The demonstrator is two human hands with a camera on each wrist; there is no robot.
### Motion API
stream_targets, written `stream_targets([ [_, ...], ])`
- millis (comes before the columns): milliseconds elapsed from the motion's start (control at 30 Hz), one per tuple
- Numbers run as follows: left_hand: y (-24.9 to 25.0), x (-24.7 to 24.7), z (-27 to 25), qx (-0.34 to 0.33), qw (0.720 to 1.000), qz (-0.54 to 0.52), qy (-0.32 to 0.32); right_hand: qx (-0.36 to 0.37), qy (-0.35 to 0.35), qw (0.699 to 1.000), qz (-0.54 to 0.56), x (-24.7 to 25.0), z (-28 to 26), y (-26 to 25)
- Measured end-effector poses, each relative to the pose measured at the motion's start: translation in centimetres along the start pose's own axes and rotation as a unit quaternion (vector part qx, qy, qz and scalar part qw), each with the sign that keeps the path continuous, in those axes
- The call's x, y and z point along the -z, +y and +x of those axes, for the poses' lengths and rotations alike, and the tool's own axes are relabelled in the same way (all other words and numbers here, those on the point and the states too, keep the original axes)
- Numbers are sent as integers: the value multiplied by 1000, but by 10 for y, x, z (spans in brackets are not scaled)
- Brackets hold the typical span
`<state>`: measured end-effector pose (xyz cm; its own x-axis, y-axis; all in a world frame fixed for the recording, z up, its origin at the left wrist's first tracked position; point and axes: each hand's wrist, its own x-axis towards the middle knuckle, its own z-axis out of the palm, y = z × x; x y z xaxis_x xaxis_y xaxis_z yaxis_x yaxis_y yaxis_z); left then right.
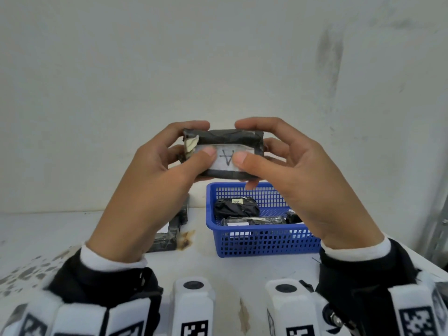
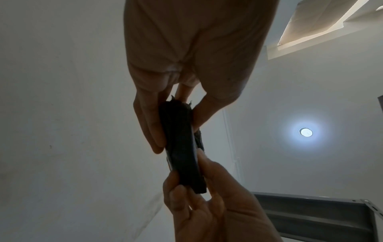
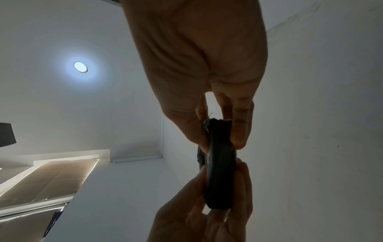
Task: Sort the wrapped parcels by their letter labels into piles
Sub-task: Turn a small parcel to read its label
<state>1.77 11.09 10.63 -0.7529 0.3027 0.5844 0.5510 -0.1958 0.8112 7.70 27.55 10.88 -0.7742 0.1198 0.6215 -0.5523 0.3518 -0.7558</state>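
Note:
A black-wrapped parcel (image 1: 225,139) is held up in front of the wall, its white label (image 1: 226,158) showing an upside-down letter A. My left hand (image 1: 169,156) grips its left end, thumb on the label and fingers over the top and back. My right hand (image 1: 274,156) grips the right end the same way. In the left wrist view the parcel (image 2: 181,147) appears edge-on between the left hand (image 2: 153,124) and the right hand (image 2: 207,204). The right wrist view has the same parcel (image 3: 220,172) pinched by the right hand (image 3: 228,127) and the left hand (image 3: 196,212).
A blue mesh basket (image 1: 257,243) on the white table (image 1: 218,270) holds several black parcels (image 1: 236,208). A pile of black parcels (image 1: 173,229) lies left of the basket, partly behind my left forearm. A brown stain (image 1: 185,240) marks the table beside it.

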Motion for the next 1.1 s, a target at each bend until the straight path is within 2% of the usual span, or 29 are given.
stream_targets([
  [600,-3,-3,0,-25,999,-15,-20,14,12,1000,9,-3,1,2],
  [967,-2,-5,-2,-21,1000,15,-1,-1,9,1000,5,-7,-1,1],
  [1100,-2,-6,-2,1,1000,3,4,-8,19,1000,14,-5,1,3],
])
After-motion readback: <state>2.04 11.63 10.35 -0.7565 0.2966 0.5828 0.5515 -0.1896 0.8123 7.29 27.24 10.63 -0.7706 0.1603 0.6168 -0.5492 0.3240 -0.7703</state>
